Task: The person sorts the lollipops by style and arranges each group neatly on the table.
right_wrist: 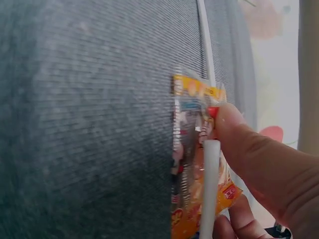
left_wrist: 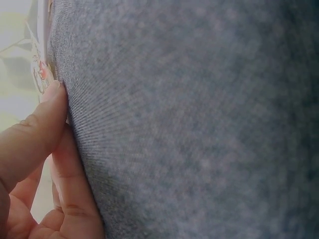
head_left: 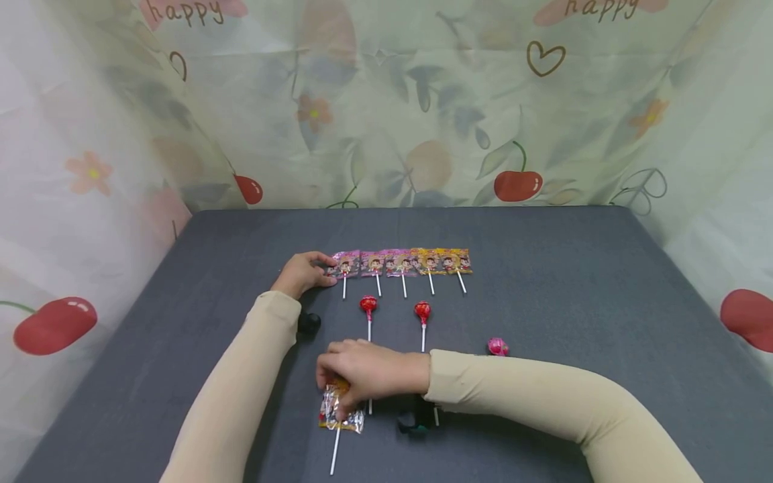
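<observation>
My left hand (head_left: 300, 272) holds the left edge of a pink-wrapped lollipop (head_left: 346, 263) between thumb and fingers, at the left end of a row. In the left wrist view the thumb (left_wrist: 47, 112) meets the wrapper's edge; most of that lollipop is out of sight there. Closer to me, my right hand (head_left: 373, 370) pinches a flat orange-and-clear wrapped lollipop (head_left: 329, 410), its white stick pointing toward me. In the right wrist view this wrapper (right_wrist: 189, 199) lies against the thumb, with a separate white stick (right_wrist: 211, 184) in front of it.
More flat-wrapped lollipops (head_left: 401, 262) continue the row, pink ones then two orange ones (head_left: 455, 260). Two red ball lollipops (head_left: 368, 304) lie between the row and my right arm. A pink ball lollipop (head_left: 498, 346) is partly covered by the right sleeve. Everything lies on a dark grey table (head_left: 574, 282).
</observation>
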The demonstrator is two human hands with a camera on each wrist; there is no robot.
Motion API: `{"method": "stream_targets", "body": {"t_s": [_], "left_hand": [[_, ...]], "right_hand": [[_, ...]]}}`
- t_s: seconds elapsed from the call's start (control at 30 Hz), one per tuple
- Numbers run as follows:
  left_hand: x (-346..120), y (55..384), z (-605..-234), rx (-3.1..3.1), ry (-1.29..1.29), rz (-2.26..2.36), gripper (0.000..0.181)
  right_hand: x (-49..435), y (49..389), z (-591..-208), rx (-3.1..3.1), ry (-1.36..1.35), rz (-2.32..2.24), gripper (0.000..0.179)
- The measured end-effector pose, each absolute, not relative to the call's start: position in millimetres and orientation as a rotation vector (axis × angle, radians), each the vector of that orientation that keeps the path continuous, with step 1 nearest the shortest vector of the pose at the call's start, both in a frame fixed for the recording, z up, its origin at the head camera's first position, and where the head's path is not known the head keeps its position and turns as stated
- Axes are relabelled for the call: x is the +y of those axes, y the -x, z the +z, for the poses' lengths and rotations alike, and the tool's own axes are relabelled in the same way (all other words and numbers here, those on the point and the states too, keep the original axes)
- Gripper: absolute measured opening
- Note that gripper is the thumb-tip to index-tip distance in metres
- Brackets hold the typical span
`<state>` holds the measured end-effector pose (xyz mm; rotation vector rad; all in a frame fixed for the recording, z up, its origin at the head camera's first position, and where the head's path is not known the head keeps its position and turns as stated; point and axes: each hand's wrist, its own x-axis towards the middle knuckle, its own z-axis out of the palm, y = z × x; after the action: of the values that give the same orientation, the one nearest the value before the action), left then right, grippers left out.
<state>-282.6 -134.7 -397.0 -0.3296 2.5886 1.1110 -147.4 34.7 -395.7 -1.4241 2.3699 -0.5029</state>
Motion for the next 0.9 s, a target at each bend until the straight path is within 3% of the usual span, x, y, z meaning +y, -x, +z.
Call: {"method": "stream_targets", "body": {"t_s": [0.9], "left_hand": [[-133.8, 281.4, -395.6, 2.568, 0.358, 1.131, 0.039]], "right_hand": [[45.4, 143.1, -378.8, 2.122, 1.426, -0.926, 0.031]]}}
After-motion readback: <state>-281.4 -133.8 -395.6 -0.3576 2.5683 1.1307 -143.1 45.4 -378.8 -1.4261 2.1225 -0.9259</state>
